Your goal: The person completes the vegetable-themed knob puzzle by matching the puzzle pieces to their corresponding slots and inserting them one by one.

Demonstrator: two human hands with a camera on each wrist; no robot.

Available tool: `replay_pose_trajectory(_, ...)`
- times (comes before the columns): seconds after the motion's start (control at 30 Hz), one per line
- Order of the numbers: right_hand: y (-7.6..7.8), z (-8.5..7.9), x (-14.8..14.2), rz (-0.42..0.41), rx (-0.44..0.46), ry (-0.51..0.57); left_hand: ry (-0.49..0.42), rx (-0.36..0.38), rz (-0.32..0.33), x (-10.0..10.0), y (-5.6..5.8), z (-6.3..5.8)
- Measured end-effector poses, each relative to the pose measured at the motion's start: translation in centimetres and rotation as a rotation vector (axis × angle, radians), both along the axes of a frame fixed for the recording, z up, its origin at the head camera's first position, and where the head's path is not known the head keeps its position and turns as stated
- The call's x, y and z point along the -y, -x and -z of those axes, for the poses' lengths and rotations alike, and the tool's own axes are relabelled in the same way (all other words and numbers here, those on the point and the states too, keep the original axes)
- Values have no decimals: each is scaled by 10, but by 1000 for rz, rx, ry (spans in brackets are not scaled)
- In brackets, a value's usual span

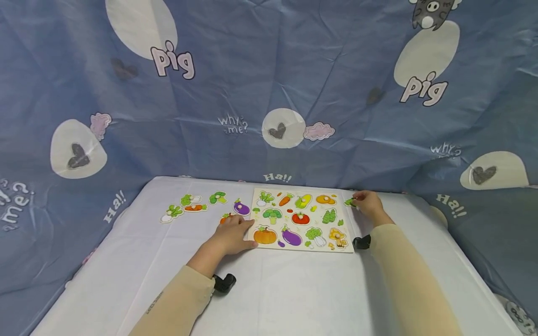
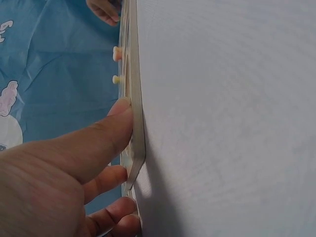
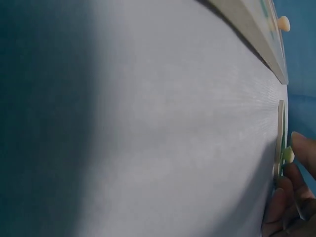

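Note:
A white vegetable puzzle board (image 1: 269, 248) lies flat on the table, printed with carrot, corn, tomato, eggplant and other shapes. My left hand (image 1: 232, 234) rests against its left edge, thumb at the near corner, as the left wrist view shows too. Beyond the board's right edge, my right hand (image 1: 369, 205) pinches the small knob of a green puzzle piece (image 1: 350, 202). In the right wrist view that piece (image 3: 279, 140) is low at the table surface, its pale knob between thumb and forefinger. An orange piece (image 1: 225, 218) is partly hidden behind my left hand.
Left of the board lie loose pieces: an eggplant (image 1: 241, 208), a broccoli (image 1: 217, 198), a carrot (image 1: 195, 208), a radish (image 1: 171, 213) and a leafy green one (image 1: 187, 200). White cloth (image 1: 294, 294) covers the table. A blue patterned curtain (image 1: 235, 154) hangs behind.

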State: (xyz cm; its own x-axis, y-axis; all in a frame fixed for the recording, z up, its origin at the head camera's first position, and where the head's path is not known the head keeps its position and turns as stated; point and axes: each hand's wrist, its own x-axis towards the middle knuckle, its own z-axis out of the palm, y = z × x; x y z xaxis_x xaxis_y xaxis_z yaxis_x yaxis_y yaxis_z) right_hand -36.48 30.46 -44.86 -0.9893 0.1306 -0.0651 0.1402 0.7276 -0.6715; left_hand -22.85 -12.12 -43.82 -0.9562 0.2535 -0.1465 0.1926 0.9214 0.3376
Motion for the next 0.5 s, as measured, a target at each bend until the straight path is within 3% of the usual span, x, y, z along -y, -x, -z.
replay_pose_trajectory(0.5, 6, 4, 2, 39, 59, -36, 6, -6, 11, 1, 1, 2)
